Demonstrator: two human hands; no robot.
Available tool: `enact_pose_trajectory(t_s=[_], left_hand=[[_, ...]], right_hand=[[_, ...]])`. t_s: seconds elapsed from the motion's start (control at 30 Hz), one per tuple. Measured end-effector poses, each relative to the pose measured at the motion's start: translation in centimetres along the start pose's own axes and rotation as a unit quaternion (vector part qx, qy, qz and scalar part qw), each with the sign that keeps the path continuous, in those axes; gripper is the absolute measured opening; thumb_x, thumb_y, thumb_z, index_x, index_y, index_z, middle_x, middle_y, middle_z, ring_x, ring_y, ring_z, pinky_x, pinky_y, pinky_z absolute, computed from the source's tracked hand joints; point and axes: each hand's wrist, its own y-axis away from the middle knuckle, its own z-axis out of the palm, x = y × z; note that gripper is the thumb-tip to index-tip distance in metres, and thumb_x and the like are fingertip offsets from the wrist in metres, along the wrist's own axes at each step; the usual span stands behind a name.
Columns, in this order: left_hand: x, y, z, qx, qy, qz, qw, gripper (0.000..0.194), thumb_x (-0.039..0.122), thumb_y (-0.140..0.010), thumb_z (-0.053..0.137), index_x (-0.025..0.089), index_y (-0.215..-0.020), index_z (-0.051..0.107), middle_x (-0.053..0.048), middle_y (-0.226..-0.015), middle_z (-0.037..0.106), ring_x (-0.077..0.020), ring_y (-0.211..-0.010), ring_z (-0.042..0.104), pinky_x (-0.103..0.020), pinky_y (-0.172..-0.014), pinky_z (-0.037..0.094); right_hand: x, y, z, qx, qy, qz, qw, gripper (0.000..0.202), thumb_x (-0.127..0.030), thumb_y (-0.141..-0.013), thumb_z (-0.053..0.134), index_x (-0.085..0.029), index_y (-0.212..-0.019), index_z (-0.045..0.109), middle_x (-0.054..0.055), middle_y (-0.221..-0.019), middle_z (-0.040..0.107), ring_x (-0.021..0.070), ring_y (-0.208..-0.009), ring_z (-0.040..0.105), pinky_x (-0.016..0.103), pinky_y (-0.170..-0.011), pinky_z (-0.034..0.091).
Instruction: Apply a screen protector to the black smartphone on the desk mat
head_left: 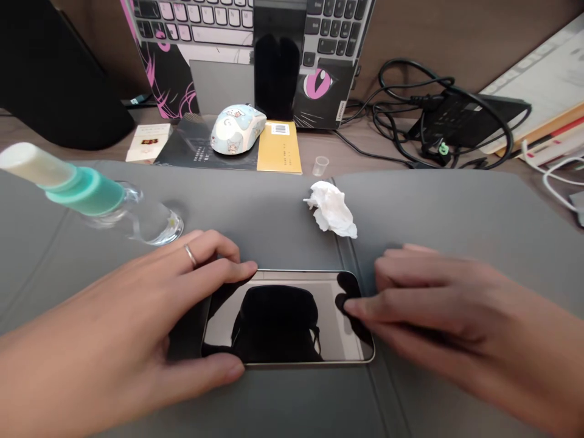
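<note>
Mid-wipe, apparently: phone [287, 317] flat on the grey mat [456, 207] of the counter. Left hand [137, 322] bracing its near end, fingers pinching the edges; right hand [456, 316], fingers extended, pressing the screen. Next: light, even pressure, steady phone.

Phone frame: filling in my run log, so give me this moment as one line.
left hand: grips phone edges | right hand: fingertips on screen | phone: flat on mat | nearby: tissue, bottle

The laptop [340, 91] carries the brand "Lenovo" near its corner. The yellow booklet [279, 148] bears a barcode; its print is unreadable.
</note>
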Motion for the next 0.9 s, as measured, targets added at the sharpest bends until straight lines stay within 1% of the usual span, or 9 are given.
enact_pose_trajectory(t_s=[0.1,0.23,0.3,0.43,0.53,0.63,0.73,0.9], left_hand=[[-0.1,0.0,-0.1,-0.036,-0.031,0.017,0.999,0.058,0.049,-0.078,0.081,0.045,-0.132,0.062,0.001,-0.135,0.062,-0.0297,-0.110,0.068,-0.039,-0.083,0.061],[0.1,-0.1,-0.4,-0.055,-0.043,0.025,0.997,0.056,0.053,-0.084,0.075,0.039,-0.136,0.058,-0.002,-0.133,0.060,-0.0274,-0.109,0.065,-0.040,-0.087,0.057],[0.2,-0.3,-0.5,-0.070,-0.040,0.031,0.996,0.056,0.055,-0.086,0.073,0.035,-0.137,0.058,-0.003,-0.131,0.058,-0.0260,-0.108,0.064,-0.039,-0.086,0.056],[0.4,-0.7,-0.7,-0.077,-0.023,0.029,0.996,0.053,0.055,-0.085,0.074,0.030,-0.131,0.062,-0.004,-0.127,0.057,-0.0239,-0.104,0.063,-0.035,-0.082,0.055],[0.5,-0.9,-0.8,-0.074,-0.008,0.035,0.997,0.052,0.053,-0.084,0.075,0.026,-0.127,0.064,-0.005,-0.122,0.058,-0.0227,-0.100,0.062,-0.035,-0.081,0.054],[0.4,-1.0,-0.8,-0.076,0.007,0.037,0.996,0.050,0.051,-0.083,0.075,0.024,-0.124,0.064,-0.005,-0.120,0.058,-0.0224,-0.098,0.061,-0.035,-0.079,0.053],[0.3,-1.0,-0.9,-0.073,0.007,0.052,0.996,0.049,0.050,-0.083,0.076,0.022,-0.121,0.064,-0.006,-0.118,0.058,-0.0234,-0.099,0.060,-0.037,-0.080,0.052],[0.0,-1.2,-0.8,-0.059,0.018,0.069,0.996,0.042,0.050,-0.080,0.077,0.021,-0.108,0.065,-0.006,-0.109,0.058,-0.0245,-0.096,0.057,-0.037,-0.076,0.050]], right_hand=[[0.0,-0.4,-0.2,-0.013,-0.011,-0.021,1.000,0.024,-0.025,-0.105,0.052,-0.028,-0.093,0.072,-0.001,-0.076,0.058,0.0145,-0.071,0.057,0.030,-0.067,0.042],[0.8,-0.6,-1.0,0.023,0.023,-0.003,0.999,0.025,-0.026,-0.104,0.053,-0.025,-0.092,0.074,0.001,-0.075,0.055,0.0148,-0.068,0.056,0.029,-0.062,0.040],[0.9,-0.8,-1.4,0.023,0.026,-0.001,0.999,0.025,-0.026,-0.104,0.054,-0.024,-0.089,0.074,0.001,-0.075,0.054,0.0142,-0.067,0.056,0.029,-0.061,0.041],[-0.3,-1.3,-1.1,-0.008,0.013,-0.027,1.000,0.026,-0.024,-0.104,0.053,-0.023,-0.086,0.072,0.001,-0.076,0.055,0.0134,-0.069,0.057,0.027,-0.061,0.042],[-1.6,-2.1,-0.4,0.003,0.037,-0.040,0.999,0.027,-0.019,-0.103,0.052,-0.021,-0.088,0.074,0.002,-0.077,0.055,0.0144,-0.069,0.055,0.028,-0.061,0.041],[-2.4,-3.5,0.1,0.007,0.058,-0.050,0.997,0.029,-0.014,-0.100,0.050,-0.019,-0.085,0.075,0.003,-0.076,0.055,0.0152,-0.069,0.053,0.028,-0.059,0.038],[-3.0,-5.5,0.5,-0.003,0.056,-0.071,0.996,0.029,-0.013,-0.099,0.051,-0.018,-0.082,0.074,0.003,-0.076,0.055,0.0147,-0.068,0.051,0.028,-0.059,0.037],[-4.3,-9.2,1.8,-0.005,0.058,-0.126,0.990,0.028,-0.013,-0.099,0.050,-0.017,-0.082,0.073,0.006,-0.082,0.060,0.0166,-0.074,0.052,0.030,-0.064,0.040]])
